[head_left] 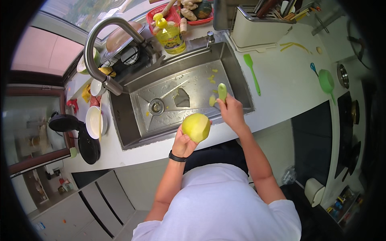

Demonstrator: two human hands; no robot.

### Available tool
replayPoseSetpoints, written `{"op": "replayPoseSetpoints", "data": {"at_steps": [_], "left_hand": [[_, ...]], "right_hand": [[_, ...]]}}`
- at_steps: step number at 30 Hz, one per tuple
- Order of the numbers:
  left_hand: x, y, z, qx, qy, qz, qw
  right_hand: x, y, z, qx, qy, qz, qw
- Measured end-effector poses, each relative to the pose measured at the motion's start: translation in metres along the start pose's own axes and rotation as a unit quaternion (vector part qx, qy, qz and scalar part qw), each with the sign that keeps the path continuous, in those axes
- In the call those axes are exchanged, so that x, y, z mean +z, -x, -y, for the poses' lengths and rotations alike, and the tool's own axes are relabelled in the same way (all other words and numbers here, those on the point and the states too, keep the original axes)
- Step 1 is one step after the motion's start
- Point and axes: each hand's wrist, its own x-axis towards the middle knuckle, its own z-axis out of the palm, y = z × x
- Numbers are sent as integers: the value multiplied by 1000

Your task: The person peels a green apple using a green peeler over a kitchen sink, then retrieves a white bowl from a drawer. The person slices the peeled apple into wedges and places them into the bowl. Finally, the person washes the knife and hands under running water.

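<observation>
In my left hand [183, 144] rests a large, round, yellow-green fruit [196, 127] with flat pared facets on its surface; its exact kind is unclear. The fingers wrap it from below, over the sink's near edge. To the right of the fruit and apart from it, my right hand [232, 112] is closed on a light green peeler [222, 91], whose blade I cannot make out clearly. Beneath both hands lies the steel sink [161, 127], with pale peelings [212, 79] scattered on its wet floor. A pale scrap [212, 100] shows just left of the peeler.
A curved faucet [91, 52] arches over the sink's left side. Behind stand a yellow soap bottle [171, 38] and red baskets [165, 15]. On the right counter are a green spatula [252, 74] and a knife holder [257, 30]. White bowls [95, 122] sit at left.
</observation>
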Motion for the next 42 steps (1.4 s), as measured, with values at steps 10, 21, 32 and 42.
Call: {"op": "replayPoseSetpoints", "data": {"at_steps": [10,21,32,42], "left_hand": [[6,-3,-8,-20,1,-15,1000],[12,3,-14,0,-136,16,991],[19,-5,-16,-8,-94,-15,995],[18,-1,-21,-13,-70,25,997]], "right_hand": [[-24,15,87,-59,-267,37,961],[-39,14,97,-158,-200,51,966],[-40,19,110,-286,-211,74,932],[-28,4,50,-93,-6,14,996]]}}
